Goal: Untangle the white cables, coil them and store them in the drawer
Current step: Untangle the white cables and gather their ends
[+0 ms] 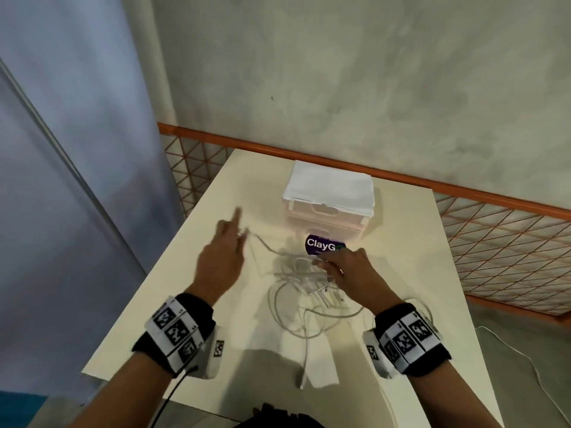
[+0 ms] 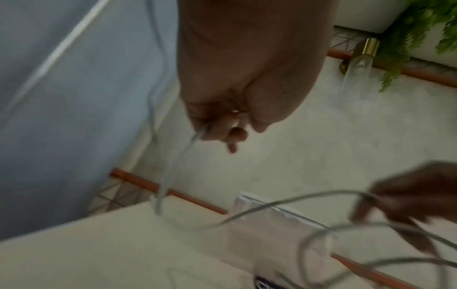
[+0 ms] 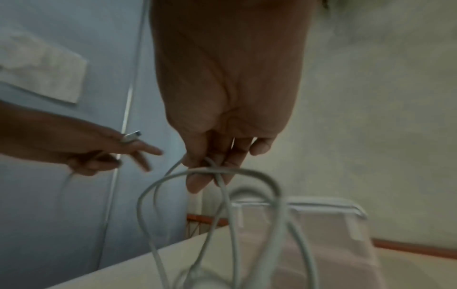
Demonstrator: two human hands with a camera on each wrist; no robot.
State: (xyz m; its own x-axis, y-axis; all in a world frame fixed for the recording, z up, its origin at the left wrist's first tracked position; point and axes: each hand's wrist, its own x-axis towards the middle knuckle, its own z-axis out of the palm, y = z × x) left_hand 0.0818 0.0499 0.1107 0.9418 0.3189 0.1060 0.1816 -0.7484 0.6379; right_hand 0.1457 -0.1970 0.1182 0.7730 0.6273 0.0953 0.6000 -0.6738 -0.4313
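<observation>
A tangle of white cables (image 1: 304, 291) lies on the cream table (image 1: 173, 322) in front of a small translucent drawer unit (image 1: 327, 208). My left hand (image 1: 224, 251) is raised at the left and pinches one cable end (image 2: 197, 135), index finger pointing out; a metal plug (image 3: 132, 135) sticks up from it. A strand (image 1: 262, 242) runs from there to the tangle. My right hand (image 1: 343, 267) grips several loops of the cables (image 3: 212, 172) above the table. The drawers look closed.
A folded white cloth (image 1: 330, 185) lies on top of the drawer unit. A purple label (image 1: 321, 245) reading "ClayG" sits at its foot. An orange mesh fence (image 1: 494, 236) borders the table's far and right sides. One cable end (image 1: 302, 381) hangs toward the near edge.
</observation>
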